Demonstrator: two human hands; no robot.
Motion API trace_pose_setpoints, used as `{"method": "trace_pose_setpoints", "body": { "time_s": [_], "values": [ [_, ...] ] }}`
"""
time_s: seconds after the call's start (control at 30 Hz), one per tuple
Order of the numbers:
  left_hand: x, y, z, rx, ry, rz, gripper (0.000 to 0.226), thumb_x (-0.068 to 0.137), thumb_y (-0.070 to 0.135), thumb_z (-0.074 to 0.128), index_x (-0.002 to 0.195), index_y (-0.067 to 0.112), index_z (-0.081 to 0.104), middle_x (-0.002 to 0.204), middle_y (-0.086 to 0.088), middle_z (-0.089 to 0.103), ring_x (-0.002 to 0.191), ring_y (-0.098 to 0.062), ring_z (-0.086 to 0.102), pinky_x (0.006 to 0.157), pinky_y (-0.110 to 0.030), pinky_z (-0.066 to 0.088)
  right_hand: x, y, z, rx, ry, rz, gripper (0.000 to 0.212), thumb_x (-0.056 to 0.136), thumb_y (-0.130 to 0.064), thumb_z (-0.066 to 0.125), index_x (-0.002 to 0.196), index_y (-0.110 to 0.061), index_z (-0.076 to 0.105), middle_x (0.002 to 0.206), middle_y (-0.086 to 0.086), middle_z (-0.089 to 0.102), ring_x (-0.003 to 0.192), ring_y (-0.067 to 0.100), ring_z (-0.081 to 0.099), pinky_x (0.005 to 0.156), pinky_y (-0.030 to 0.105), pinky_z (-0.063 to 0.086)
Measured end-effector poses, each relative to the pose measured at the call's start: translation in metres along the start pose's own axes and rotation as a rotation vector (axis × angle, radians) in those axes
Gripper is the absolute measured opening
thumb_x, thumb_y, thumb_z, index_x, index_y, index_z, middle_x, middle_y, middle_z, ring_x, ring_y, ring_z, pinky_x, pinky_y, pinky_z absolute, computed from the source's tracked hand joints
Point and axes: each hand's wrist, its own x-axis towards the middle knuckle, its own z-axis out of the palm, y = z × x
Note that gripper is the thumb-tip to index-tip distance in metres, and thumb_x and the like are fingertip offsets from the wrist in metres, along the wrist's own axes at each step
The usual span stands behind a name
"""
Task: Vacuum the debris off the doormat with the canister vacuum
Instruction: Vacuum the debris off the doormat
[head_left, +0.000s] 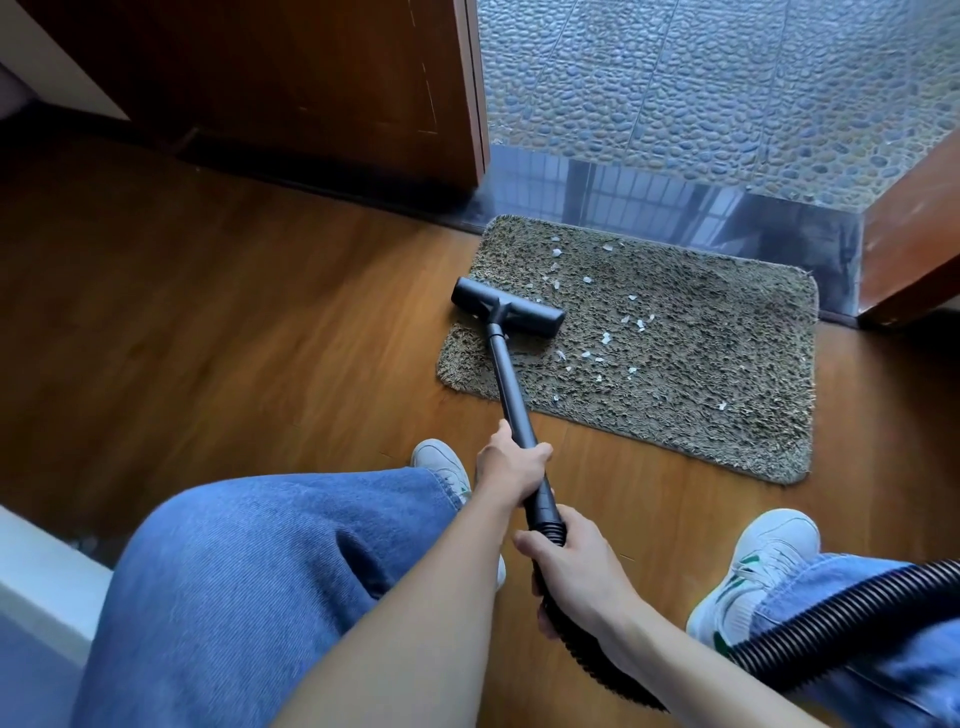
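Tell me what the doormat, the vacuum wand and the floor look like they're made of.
Doormat: shaggy textile pile, matte, with loose tufts along its edges. Vacuum wand: smooth black tube with a faint sheen, plastic or coated metal, hard to tell. Floor: wood or wood-look laminate, semi-gloss, showing grain and plank seams.

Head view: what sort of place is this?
Probably a home doorway: brown shaggy rectangular doormat at a dark polished stone threshold, brown wood-plank floor on this side, grey pebble paving beyond.
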Motion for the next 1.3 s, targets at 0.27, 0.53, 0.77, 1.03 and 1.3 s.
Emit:
{"method": "trace_pose_setpoints", "body": {
  "time_s": [0.27, 0.53, 0.77, 1.03, 1.3],
  "values": [
    [-0.023, -0.031, 0.003, -0.059, 0.011, -0.031, 0.086, 0.059, 0.043, 0.060, 0.138, 0.012, 0.046, 0.116, -0.018, 0.066, 0.089, -0.040, 0.074, 0.064, -0.051, 0.064, -0.026, 0.019, 0.005, -0.076, -0.023, -0.021, 0.007, 0.092, -0.024, 0.057, 0.095, -0.019, 0.053, 0.067, 0.010, 0.059, 0.037, 0.027, 0.054, 0.040, 0.028, 0.043],
    [-0.017, -0.061, 0.015, -0.093, 0.041, -0.024, 0.101, 0.043, 0.057, 0.052, 0.135, 0.015, 0.048, 0.113, -0.018, 0.068, 0.093, -0.040, 0.074, 0.080, -0.051, 0.063, -0.038, 0.025, 0.005, -0.099, -0.051, -0.032, 0.010, 0.092, -0.024, 0.054, 0.102, -0.024, 0.055, 0.070, 0.012, 0.062, 0.037, 0.026, 0.055, 0.039, 0.026, 0.044],
    [-0.001, -0.040, 0.004, -0.060, 0.086, -0.008, 0.098, 0.045, 0.057, 0.051, 0.133, 0.015, 0.049, 0.106, -0.015, 0.072, 0.083, -0.038, 0.075, 0.080, -0.053, 0.062, -0.014, 0.013, 0.007, -0.144, -0.024, -0.066, 0.006, 0.093, -0.030, 0.056, 0.095, -0.030, 0.051, 0.076, 0.007, 0.065, 0.037, 0.026, 0.058, 0.041, 0.029, 0.046],
    [0.017, -0.007, -0.011, -0.040, 0.091, 0.006, 0.084, 0.060, 0.044, 0.057, 0.136, 0.010, 0.047, 0.085, -0.009, 0.069, 0.067, -0.033, 0.075, 0.069, -0.048, 0.064, 0.022, -0.001, 0.008, -0.160, 0.028, -0.067, 0.011, 0.091, -0.038, 0.060, 0.090, -0.029, 0.055, 0.078, 0.002, 0.067, 0.052, 0.023, 0.062, 0.051, 0.034, 0.054],
    [0.032, 0.000, -0.005, -0.003, 0.067, 0.049, 0.097, 0.045, 0.056, 0.052, 0.133, 0.016, 0.049, 0.112, -0.015, 0.071, 0.086, -0.041, 0.074, 0.077, -0.055, 0.063, 0.024, -0.010, 0.004, -0.092, 0.031, -0.046, 0.017, 0.094, -0.037, 0.058, 0.096, -0.021, 0.054, 0.075, 0.005, 0.065, 0.042, 0.024, 0.062, 0.045, 0.030, 0.049]
  ]
}}
